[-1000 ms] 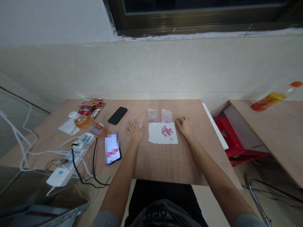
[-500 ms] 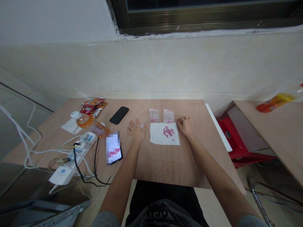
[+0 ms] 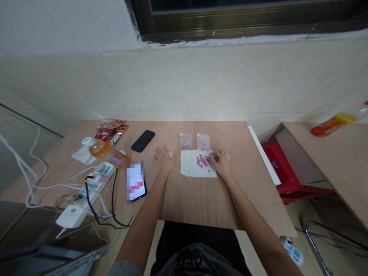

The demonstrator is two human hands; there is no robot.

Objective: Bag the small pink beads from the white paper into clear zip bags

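Observation:
A white sheet of paper [image 3: 189,165] lies on the table with a cluster of small pink beads or pellets [image 3: 202,161] on its right half. My right hand [image 3: 222,163] is over the paper's right edge, thumb and fingertips pinched beside the cluster; whatever they hold is too small to make out. My left hand [image 3: 164,161] lies flat with fingers spread, left of the paper, partly covering a small clear bag [image 3: 170,154] with a pinkish tint. Behind the paper are two more clear bags, a left one [image 3: 185,140] and a right one [image 3: 203,141], each with pink pieces at its bottom.
Left of my hands lie a black phone [image 3: 143,140], a lit phone [image 3: 135,182], an orange drink bottle [image 3: 100,149], snack packets [image 3: 110,131] and a power strip [image 3: 99,182] with cables. A red stool [image 3: 283,168] and a second table [image 3: 324,153] stand right.
My right hand has moved left, from beside the paper onto its right edge at the pink pieces. My left hand stays flat on the small bag. The view has shifted slightly.

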